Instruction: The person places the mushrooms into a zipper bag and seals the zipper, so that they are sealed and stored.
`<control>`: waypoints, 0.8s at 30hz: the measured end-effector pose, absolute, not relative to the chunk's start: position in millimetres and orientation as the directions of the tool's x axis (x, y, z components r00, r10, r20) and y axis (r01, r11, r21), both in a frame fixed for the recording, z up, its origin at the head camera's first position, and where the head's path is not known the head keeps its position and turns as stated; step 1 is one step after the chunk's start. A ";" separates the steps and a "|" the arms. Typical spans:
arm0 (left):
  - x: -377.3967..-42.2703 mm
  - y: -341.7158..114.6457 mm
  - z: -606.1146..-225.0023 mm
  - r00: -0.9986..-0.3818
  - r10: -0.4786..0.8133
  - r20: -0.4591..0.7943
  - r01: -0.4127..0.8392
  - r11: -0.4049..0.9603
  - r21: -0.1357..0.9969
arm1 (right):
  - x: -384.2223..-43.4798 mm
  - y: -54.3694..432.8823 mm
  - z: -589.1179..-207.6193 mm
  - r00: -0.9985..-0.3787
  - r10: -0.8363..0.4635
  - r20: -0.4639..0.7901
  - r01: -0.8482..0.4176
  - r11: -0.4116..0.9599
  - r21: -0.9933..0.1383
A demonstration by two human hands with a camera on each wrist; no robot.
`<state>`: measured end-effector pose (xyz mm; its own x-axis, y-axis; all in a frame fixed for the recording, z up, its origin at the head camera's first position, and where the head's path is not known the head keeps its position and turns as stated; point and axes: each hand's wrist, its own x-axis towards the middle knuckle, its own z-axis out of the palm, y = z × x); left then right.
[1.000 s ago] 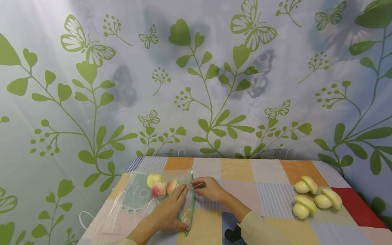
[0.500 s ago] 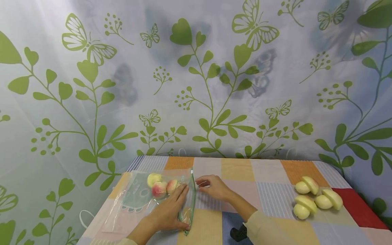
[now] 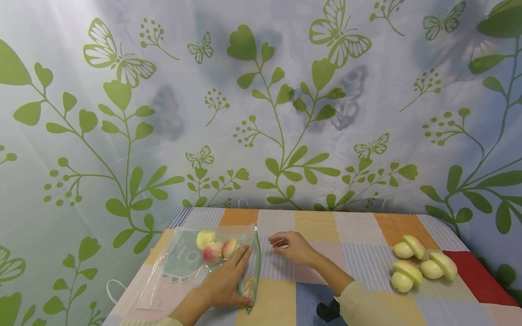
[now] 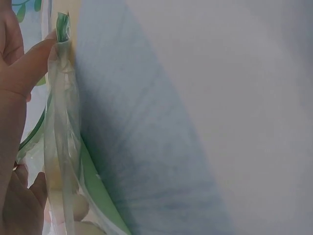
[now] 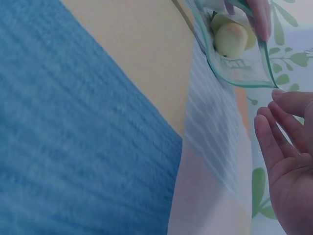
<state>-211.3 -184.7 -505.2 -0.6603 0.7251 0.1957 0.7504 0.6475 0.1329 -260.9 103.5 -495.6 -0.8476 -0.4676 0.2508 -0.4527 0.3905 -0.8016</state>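
A clear zip bag (image 3: 163, 290) with a green closure edge (image 3: 258, 267) lies flat on the table's left side. Inside it sit two red-and-cream peach-like fruits (image 3: 212, 252) and a yellow round one (image 3: 205, 238). My left hand (image 3: 228, 276) rests on the bag near its mouth, fingers stretched, its thumb (image 4: 34, 63) against the near end of the green edge. Just right of the mouth, my right hand (image 3: 295, 248) hovers with loosely bent fingers, holding nothing. The right wrist view shows the bag's mouth (image 5: 230, 84) gaping.
Three pale yellow mushroom-shaped pieces (image 3: 408, 276) stand at the right of the table. A patchwork cloth (image 3: 316, 226) covers the table. Behind hangs a leaf-and-butterfly patterned curtain (image 3: 261, 113). A black object (image 3: 328, 310) is at the right sleeve.
My right hand has let go of the bag's green edge and drawn back to the right. The left hand and the bag have stayed in place.
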 end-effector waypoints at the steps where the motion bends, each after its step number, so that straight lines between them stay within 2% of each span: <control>1: -211.3 -184.8 -505.3 -0.662 0.724 0.193 0.749 0.649 0.134 | -260.1 105.5 -494.6 -0.846 -0.469 0.252 -0.452 0.384 -0.805; 14: -210.8 -184.9 -506.0 -0.673 0.715 0.189 0.740 0.656 0.151 | -250.6 136.4 -486.2 -0.856 -0.462 0.231 -0.417 0.353 -0.838; 24: -209.7 -185.1 -505.3 -0.669 0.718 0.194 0.743 0.651 0.155 | -244.2 160.8 -481.1 -0.853 -0.459 0.248 -0.443 0.386 -0.809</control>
